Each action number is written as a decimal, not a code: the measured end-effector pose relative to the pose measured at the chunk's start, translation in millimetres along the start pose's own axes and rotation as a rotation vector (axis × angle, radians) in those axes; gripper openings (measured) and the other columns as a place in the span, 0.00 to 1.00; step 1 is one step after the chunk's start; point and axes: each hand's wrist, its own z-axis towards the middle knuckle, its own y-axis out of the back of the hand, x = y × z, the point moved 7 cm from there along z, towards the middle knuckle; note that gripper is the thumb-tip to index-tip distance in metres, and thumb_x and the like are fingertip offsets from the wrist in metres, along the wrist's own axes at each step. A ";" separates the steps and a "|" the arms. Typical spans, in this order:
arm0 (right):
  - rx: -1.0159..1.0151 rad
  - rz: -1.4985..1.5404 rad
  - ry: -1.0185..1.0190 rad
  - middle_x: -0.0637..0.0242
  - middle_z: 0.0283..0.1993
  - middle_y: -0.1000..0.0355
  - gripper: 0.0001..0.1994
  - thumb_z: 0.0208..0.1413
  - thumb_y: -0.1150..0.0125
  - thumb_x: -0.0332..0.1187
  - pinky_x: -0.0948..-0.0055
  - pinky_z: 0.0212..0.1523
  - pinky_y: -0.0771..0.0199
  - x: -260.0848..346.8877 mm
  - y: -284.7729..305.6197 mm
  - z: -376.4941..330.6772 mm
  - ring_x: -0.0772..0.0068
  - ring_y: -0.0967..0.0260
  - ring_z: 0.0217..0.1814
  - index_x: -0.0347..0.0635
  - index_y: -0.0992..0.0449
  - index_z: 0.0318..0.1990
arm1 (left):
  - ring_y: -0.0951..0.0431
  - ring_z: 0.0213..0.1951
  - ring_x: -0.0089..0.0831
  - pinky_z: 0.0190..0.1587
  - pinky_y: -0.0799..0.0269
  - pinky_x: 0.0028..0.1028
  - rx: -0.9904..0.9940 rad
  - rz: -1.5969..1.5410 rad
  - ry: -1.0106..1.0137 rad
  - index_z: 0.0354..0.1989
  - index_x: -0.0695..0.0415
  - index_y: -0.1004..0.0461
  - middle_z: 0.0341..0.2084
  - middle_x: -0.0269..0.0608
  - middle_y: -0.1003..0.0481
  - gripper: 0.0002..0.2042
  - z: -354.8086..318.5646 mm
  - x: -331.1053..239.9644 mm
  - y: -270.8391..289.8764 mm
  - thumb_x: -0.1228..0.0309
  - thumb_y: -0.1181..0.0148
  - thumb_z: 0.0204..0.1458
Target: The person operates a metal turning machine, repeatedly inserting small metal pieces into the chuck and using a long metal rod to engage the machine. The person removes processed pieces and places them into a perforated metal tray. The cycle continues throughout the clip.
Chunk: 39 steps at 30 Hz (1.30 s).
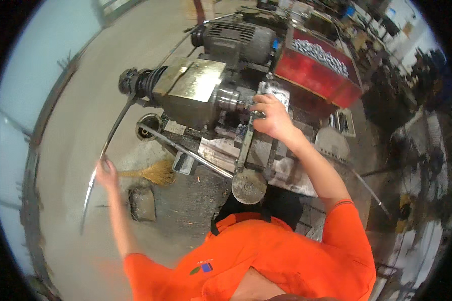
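Observation:
My left hand (106, 174) is wrapped round a long metal lever (90, 185) that slants down from the left end of a small lathe-like machine (186, 103). At the machine's shiny round spindle nose (228, 99), my right hand (272, 116) reaches in with bent fingers drawn together. Those fingertips meet close to the spindle's right side, by a metal tool slide (281, 95). Whatever they pinch is too small and partly covered to name. A second bar (191, 153) runs below the spindle toward a round metal disc (249, 186) near my waist.
Behind the machine sits a motor (241, 40). A red bin (306, 72) full of small shiny metal parts (321, 55) stands at the back right, with a pale tray (342, 123) below it. On the left floor lie a straw broom (158, 173) and a dark scoop-like object (143, 203).

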 end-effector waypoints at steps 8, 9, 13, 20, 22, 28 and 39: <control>-0.035 -0.037 -0.585 0.56 0.43 0.28 0.17 0.29 0.43 0.29 0.64 0.48 0.32 -65.2 110.5 -217.7 0.53 0.34 0.47 0.39 0.22 0.34 | 0.25 0.40 0.47 0.41 0.30 0.39 1.080 0.273 -0.268 0.39 0.55 0.26 0.31 0.49 0.24 0.16 -169.5 -83.9 -216.6 0.61 0.40 0.42; -0.036 -0.067 -0.678 0.56 0.42 0.28 0.17 0.29 0.43 0.29 0.65 0.48 0.32 -81.0 120.4 -247.8 0.53 0.33 0.46 0.38 0.22 0.33 | 0.24 0.40 0.45 0.40 0.29 0.39 1.107 0.401 -0.436 0.38 0.53 0.26 0.31 0.47 0.24 0.14 -176.3 -77.1 -234.5 0.62 0.40 0.42; -0.005 -0.366 -1.019 0.55 0.50 0.31 0.21 0.31 0.41 0.32 0.64 0.54 0.36 -167.1 163.0 -389.1 0.53 0.35 0.53 0.40 0.23 0.40 | 0.22 0.36 0.39 0.37 0.26 0.35 1.121 0.532 -0.526 0.36 0.49 0.25 0.33 0.42 0.23 0.10 -146.5 -109.0 -231.9 0.66 0.41 0.43; 0.310 -0.791 -1.468 0.49 0.44 0.30 0.18 0.43 0.49 0.37 0.58 0.50 0.35 -241.1 199.0 -576.0 0.49 0.34 0.49 0.38 0.28 0.41 | 0.23 0.24 0.37 0.24 0.28 0.33 0.878 -0.298 0.251 0.46 0.60 0.30 0.29 0.48 0.24 0.22 -78.2 -87.9 -171.6 0.56 0.41 0.49; 0.275 -0.898 -1.427 0.50 0.36 0.27 0.14 0.42 0.50 0.37 0.55 0.43 0.31 -222.6 188.5 -595.3 0.48 0.30 0.41 0.38 0.28 0.34 | 0.24 0.18 0.34 0.20 0.29 0.30 0.849 -0.578 0.511 0.44 0.65 0.31 0.27 0.48 0.25 0.22 -52.9 -95.8 -163.7 0.57 0.43 0.51; 0.136 -0.524 -1.504 0.50 0.32 0.29 0.16 0.31 0.41 0.38 0.53 0.37 0.31 -69.7 114.4 -580.8 0.45 0.31 0.36 0.38 0.29 0.30 | 0.26 0.16 0.30 0.17 0.25 0.29 0.627 -0.712 0.696 0.36 0.66 0.33 0.20 0.42 0.29 0.18 -54.0 -134.9 -152.2 0.59 0.46 0.53; -0.363 0.156 -1.404 0.62 0.18 0.40 0.12 0.33 0.46 0.33 0.69 0.23 0.40 30.5 46.9 -498.7 0.69 0.41 0.21 0.35 0.30 0.27 | 0.28 0.16 0.31 0.18 0.28 0.29 0.541 -0.825 0.678 0.38 0.68 0.36 0.19 0.41 0.30 0.16 -50.2 -161.9 -153.9 0.65 0.49 0.51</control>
